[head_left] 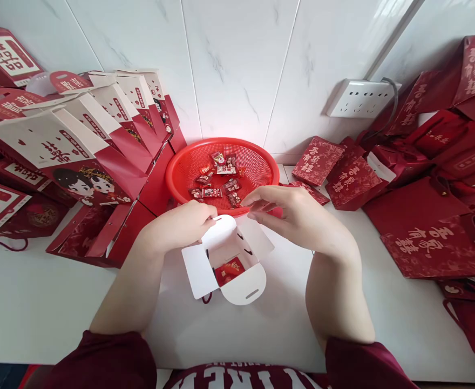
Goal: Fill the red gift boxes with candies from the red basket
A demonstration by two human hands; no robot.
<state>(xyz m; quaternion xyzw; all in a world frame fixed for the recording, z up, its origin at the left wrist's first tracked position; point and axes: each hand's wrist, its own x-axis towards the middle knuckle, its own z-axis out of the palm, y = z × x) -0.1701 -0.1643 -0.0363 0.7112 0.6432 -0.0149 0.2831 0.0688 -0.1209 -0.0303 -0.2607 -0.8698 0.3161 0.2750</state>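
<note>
An opened gift box (243,287), white inside, stands on the table with its flaps spread outward. A red-and-gold packet (230,271) lies at its bottom. My left hand (191,221) is closed at the far flap of the box, its fingertips pinching the edge; part of its grip is hidden. Over the front rim of the red plastic basket (175,162), my right hand (292,213) is held with thumb and forefinger a little apart and nothing visible between them. Several small wrapped candies (230,185) lie in the basket.
Tall red-and-white cartons (69,140) stand in a row at the left. Red gift boxes (318,160) and bags (432,237) crowd the right side. A power strip (361,99) is fixed to the tiled wall (237,59) behind the white table (280,335).
</note>
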